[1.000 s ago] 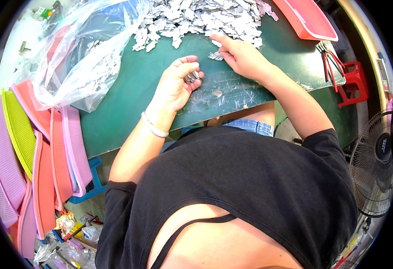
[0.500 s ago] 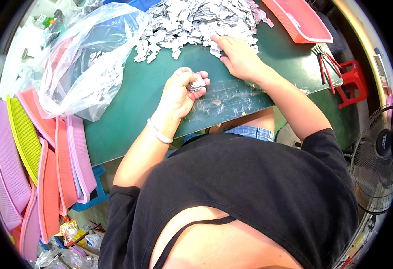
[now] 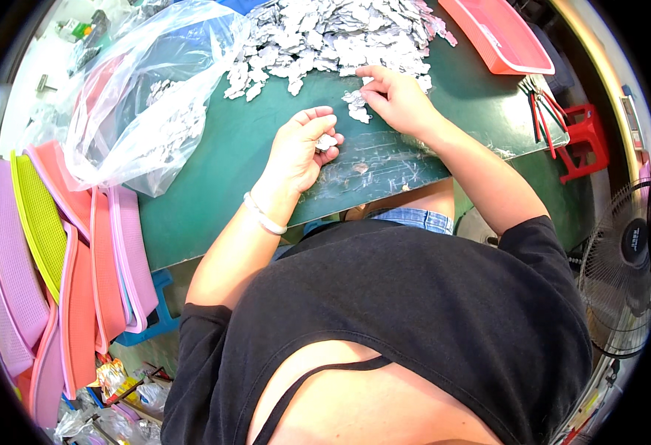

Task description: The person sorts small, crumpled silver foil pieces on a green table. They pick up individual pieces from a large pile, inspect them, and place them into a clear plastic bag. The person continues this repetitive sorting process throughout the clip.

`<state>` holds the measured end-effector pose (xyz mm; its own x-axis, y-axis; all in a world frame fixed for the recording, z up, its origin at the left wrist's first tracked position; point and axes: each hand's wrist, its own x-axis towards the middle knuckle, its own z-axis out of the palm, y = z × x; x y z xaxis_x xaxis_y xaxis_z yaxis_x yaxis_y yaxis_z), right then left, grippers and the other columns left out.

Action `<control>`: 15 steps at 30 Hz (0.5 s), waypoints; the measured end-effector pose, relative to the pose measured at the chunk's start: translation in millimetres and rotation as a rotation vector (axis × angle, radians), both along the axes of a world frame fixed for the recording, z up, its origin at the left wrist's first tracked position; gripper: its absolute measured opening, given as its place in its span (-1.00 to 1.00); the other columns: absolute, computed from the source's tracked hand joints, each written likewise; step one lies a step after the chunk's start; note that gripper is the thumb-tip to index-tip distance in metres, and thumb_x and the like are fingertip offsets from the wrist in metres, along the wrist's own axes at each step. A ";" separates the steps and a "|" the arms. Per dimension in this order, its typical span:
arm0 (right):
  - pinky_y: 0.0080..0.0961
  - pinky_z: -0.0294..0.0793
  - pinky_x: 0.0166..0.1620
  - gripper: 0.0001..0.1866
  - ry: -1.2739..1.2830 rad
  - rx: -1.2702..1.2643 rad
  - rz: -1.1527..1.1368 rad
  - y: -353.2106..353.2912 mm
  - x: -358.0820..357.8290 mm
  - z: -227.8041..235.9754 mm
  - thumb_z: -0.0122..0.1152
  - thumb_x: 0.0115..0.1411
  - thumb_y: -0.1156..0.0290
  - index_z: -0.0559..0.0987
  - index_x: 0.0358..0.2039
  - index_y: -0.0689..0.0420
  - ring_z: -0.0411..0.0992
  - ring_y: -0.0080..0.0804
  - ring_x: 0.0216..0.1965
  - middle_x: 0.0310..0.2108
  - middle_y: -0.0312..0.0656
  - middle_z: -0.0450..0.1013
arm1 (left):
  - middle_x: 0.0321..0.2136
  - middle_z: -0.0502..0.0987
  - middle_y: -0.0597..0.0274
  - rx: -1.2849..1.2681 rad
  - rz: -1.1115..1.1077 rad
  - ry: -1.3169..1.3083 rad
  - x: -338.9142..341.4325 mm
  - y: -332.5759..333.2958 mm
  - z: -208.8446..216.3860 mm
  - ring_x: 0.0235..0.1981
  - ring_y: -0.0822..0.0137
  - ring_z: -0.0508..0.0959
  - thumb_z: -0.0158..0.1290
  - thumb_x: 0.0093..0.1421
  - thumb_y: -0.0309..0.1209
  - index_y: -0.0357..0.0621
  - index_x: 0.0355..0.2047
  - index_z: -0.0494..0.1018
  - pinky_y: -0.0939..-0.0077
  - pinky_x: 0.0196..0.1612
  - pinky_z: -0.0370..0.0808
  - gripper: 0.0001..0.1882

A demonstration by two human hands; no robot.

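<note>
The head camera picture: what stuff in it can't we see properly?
All in the head view, now:
- Silvery bits in the left hand: curled fingers cover part, so no count.
- Loose piece by the right hand: the hand hides whether it is gripped.
- Big pile: top edge cuts off its far side.
- Bits inside the clear bag: glare and wrinkled plastic blur them.

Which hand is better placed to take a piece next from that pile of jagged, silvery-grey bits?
Probably the right hand: it is by the near edge of the pile. The left hand is farther back and already holds a silvery-grey piece.
</note>
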<state>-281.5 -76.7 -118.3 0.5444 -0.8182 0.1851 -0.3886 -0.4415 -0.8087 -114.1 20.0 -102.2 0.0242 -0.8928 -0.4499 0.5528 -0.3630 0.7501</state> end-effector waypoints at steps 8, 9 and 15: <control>-0.58 0.35 -0.26 -0.56 -0.014 0.034 0.147 12.8 2.3 10.4 0.13 -0.01 0.51 0.34 -0.07 0.23 0.38 -0.48 -0.36 -0.38 -0.21 0.45 | -0.56 0.41 0.30 -0.028 0.033 -0.019 -3.3 -3.8 -4.0 -0.61 0.47 0.41 0.01 0.07 -0.48 -0.15 -0.40 0.35 0.70 -0.64 0.32 -0.91; -0.53 0.35 -0.24 -0.55 0.112 -0.163 0.134 13.9 -1.5 10.4 0.14 -0.03 0.51 0.34 -0.07 0.22 0.38 -0.41 -0.34 -0.37 -0.19 0.44 | -0.56 0.41 0.28 -0.033 0.033 -0.004 -2.2 -4.4 -5.4 -0.60 0.45 0.41 0.00 0.07 -0.48 -0.16 -0.40 0.34 0.69 -0.64 0.32 -0.92; -0.35 0.37 -0.24 -0.60 0.169 -0.453 0.104 16.3 -1.4 1.8 0.13 -0.07 0.47 0.38 -0.15 0.24 0.38 -0.17 -0.37 -0.42 -0.11 0.43 | -0.47 0.45 0.12 -0.007 0.044 0.051 2.6 -3.4 -3.5 -0.57 0.35 0.43 -0.09 0.07 -0.49 -0.23 -0.41 0.32 0.64 -0.63 0.35 -0.91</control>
<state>-282.9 -60.4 -116.5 0.6720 -0.6159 0.4113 -0.4332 -0.7773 -0.4562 -111.5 16.6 -105.7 0.0411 -0.8942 -0.4457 0.6057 -0.3325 0.7229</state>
